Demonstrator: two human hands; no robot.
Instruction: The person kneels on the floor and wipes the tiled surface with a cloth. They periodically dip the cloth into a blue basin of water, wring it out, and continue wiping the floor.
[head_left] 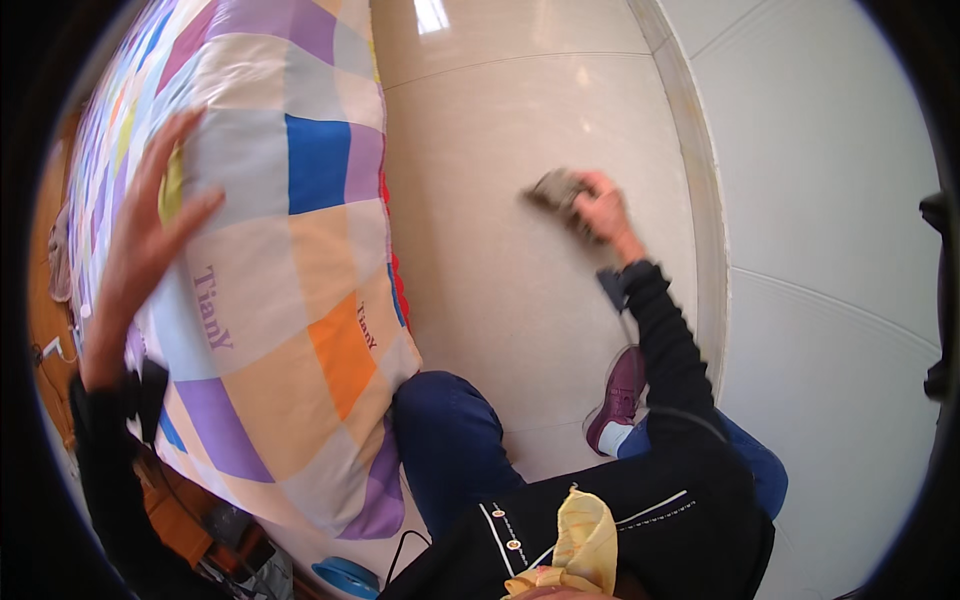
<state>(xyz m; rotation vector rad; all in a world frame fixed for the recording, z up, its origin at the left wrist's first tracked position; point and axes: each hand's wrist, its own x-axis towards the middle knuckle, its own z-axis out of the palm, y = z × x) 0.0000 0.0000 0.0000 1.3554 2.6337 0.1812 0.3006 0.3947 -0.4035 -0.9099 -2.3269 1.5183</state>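
Note:
My right hand [607, 213] is closed around a crumpled grey-brown rag [558, 190] over the pale tiled floor [480, 250]; both are slightly smeared by motion. Whether the rag is pressed flat on the tiles I cannot tell. On the other side, my left hand [143, 235] has its thumb and fingers spread and holds nothing. It is over the bed, nearest to the checkered quilt [240, 170] in purple, blue, orange and cream; I cannot tell if it touches the cloth.
A pale wall [820, 200] with a stone skirting [705, 190] bounds the floor on the right. The bed's edge bounds it on the left. My knee [450, 430] is beside the quilt, my maroon shoe [625, 385] on the tiles. A blue basin [345, 577] sits low left.

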